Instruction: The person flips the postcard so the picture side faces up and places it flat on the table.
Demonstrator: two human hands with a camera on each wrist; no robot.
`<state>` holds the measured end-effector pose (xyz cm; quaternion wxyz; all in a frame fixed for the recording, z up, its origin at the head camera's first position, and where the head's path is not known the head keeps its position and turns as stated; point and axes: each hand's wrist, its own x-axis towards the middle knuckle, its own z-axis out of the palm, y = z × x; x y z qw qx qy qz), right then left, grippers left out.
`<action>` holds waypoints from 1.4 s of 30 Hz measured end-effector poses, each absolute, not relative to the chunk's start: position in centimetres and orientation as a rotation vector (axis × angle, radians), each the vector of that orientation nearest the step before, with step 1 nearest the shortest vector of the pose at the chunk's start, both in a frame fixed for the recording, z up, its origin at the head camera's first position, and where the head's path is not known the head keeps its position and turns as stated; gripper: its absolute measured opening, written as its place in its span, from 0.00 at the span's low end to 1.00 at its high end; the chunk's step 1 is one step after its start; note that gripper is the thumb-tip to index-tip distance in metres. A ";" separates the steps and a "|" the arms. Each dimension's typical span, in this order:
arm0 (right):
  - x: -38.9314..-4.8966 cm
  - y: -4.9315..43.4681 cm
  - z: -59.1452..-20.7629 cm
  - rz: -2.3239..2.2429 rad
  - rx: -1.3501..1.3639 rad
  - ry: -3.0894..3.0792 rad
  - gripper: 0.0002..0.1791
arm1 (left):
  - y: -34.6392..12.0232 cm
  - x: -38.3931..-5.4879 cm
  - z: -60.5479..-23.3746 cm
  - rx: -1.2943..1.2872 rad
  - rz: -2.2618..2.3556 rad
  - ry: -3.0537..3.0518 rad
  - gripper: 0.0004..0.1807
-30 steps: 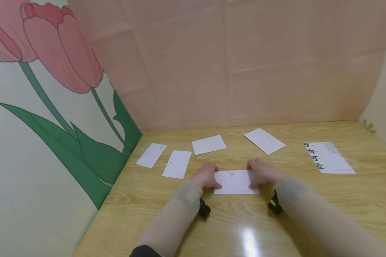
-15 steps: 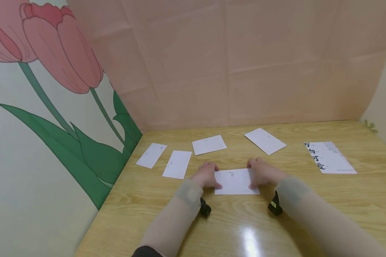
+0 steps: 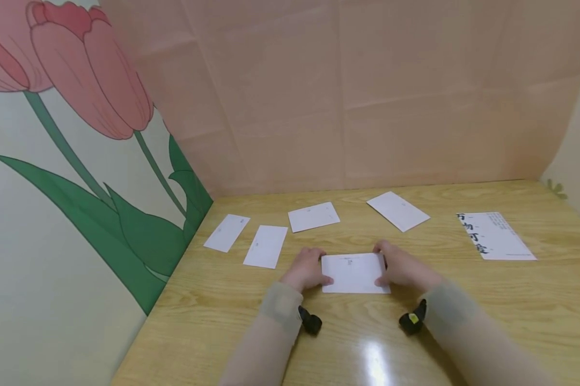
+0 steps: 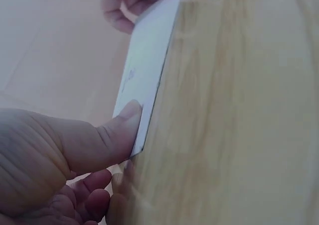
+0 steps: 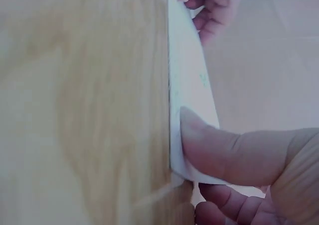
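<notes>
A white postcard [image 3: 354, 273] with small print near its far edge lies between my two hands at the middle of the table. My left hand [image 3: 307, 269] pinches its left end, the thumb [image 4: 112, 135] flat on the printed face and the other fingers curled at the edge. On the right end, my right hand [image 3: 403, 266] grips it the same way, with the thumb [image 5: 214, 148] on top. The wrist views show the card's near long edge close to the wood and its face sloping up away from it.
Two white cards [image 3: 227, 234] [image 3: 265, 246] lie at the left. Farther back are a third card [image 3: 314, 217] and another card [image 3: 398, 212]. A card with large black Chinese characters [image 3: 497, 236] lies at the right of the wooden table [image 3: 183, 332]. A pinkish sheet [image 3: 367, 96] hangs behind.
The far edge of the postcard has tipped up slightly, and both hands have shifted a little with it, wrists turning. The other cards stay where they were.
</notes>
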<state>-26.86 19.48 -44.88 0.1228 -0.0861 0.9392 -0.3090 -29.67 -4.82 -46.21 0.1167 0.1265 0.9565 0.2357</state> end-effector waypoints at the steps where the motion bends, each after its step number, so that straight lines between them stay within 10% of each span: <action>1: -26.8 19.5 -45.0 -0.909 -0.255 2.744 0.38 | -4.9 -29.6 -46.3 0.372 0.707 2.804 0.38; 16: -26.3 18.6 -45.0 -0.991 -0.212 2.783 0.38 | -4.8 -29.1 -46.2 0.457 0.601 2.844 0.38; 42: -26.4 20.2 -43.3 -1.447 -0.136 2.647 0.45 | -5.4 -29.4 -44.3 0.235 1.729 2.304 0.39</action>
